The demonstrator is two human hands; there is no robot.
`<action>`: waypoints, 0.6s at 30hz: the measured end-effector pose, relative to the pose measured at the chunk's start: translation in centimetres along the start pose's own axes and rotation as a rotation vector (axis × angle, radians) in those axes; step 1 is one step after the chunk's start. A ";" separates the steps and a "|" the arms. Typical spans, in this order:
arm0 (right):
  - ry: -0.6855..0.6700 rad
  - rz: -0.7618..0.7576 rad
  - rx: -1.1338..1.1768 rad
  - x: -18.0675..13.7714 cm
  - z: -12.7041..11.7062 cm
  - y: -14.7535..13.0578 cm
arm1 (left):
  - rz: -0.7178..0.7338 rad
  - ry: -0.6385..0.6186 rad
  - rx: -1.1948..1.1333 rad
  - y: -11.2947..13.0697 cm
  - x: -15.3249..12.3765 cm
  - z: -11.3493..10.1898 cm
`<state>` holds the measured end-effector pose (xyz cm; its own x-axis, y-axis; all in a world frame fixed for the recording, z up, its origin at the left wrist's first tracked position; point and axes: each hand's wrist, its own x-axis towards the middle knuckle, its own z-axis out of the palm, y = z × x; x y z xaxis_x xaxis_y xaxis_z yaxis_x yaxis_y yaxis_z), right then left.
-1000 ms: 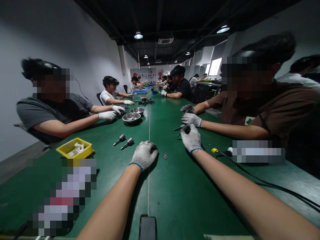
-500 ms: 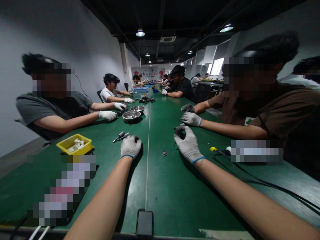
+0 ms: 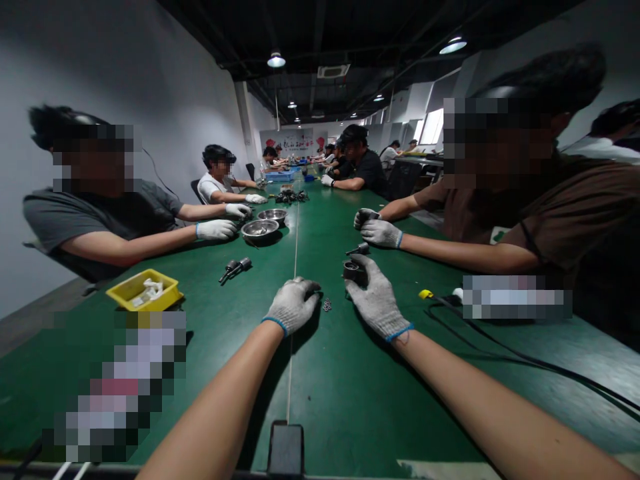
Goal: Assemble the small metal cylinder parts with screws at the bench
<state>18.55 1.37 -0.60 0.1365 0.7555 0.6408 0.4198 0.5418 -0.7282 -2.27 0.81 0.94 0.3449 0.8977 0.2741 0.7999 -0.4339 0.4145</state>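
My left hand [image 3: 293, 307], in a white knit glove with blue cuff and dark fingertips, reaches over the table. Its fingers are stretched out and grip nothing visible. Just right of its fingertips lies a small cluster of metal rings or nuts [image 3: 327, 305]; contact with them I cannot make out. My right hand [image 3: 377, 300], gloved alike, is closed around a dark, round, hollow metal part [image 3: 353, 271] with its opening facing up. Farther left lie metal pieces with thick heads and thin shafts [image 3: 235, 269]. A similar shafted piece [image 3: 358, 249] lies beyond my right hand.
The green table [image 3: 320, 400] runs far back. Two metal bowls [image 3: 260, 231] and a yellow bin [image 3: 145, 291] stand left. Black cables [image 3: 510, 360] cross the right side. A dark block [image 3: 286, 450] sits at the near edge. Gloved co-workers sit along both sides.
My left hand has moved right and nearer, from the shafted pieces to the small rings. My right hand still holds the round part, now more visible.
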 end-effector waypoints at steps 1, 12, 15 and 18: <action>-0.010 0.010 0.010 -0.1 0.0 0.0 | 0.002 -0.003 -0.013 0.0 0.0 0.1; -0.100 0.120 0.191 -0.4 -0.4 -0.1 | 0.038 -0.051 -0.082 0.9 -0.8 -0.6; -0.093 0.073 0.242 -0.5 -0.3 -0.4 | 0.031 -0.053 -0.030 1.0 -0.8 -0.6; -0.106 0.058 0.291 -0.7 -0.1 -0.5 | 0.028 -0.063 -0.032 0.8 -0.7 -0.5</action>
<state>18.31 0.57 -0.68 0.0521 0.8143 0.5782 0.1379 0.5675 -0.8117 -2.11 -0.25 1.56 0.3982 0.8875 0.2318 0.7736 -0.4607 0.4351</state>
